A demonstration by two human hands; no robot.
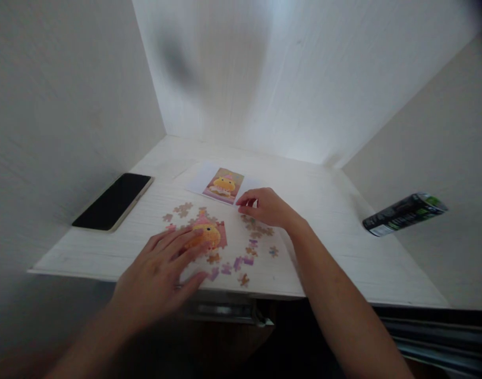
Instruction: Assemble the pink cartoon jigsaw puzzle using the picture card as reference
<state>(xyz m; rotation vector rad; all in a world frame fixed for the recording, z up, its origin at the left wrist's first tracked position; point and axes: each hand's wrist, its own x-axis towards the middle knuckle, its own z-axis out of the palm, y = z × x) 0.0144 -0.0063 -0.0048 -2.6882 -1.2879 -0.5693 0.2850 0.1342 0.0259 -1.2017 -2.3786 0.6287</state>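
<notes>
Head view: Near the front edge of the worktop [379, 273], a left hand [158, 263] lies spread across a partly built puzzle [213, 237]; a right hand [264, 206] curls near loose pieces [260, 230], its grip impossible to tell.

Both arms bare as far as they show. Left hand [146, 271], toward 8 o'clock: broad back, long slim fingers [173, 245], thumb [191, 286] also in view. Left forearm [94, 337] runs out at 7 o'clock, blurred, surface detail lost. Right hand [267, 206], just off centre toward 4 o'clock: smooth back, tapered fingertips. Right wrist [297, 223] narrow, right forearm [335, 289] widens to the 5 o'clock edge. Nails too small to read.
</notes>
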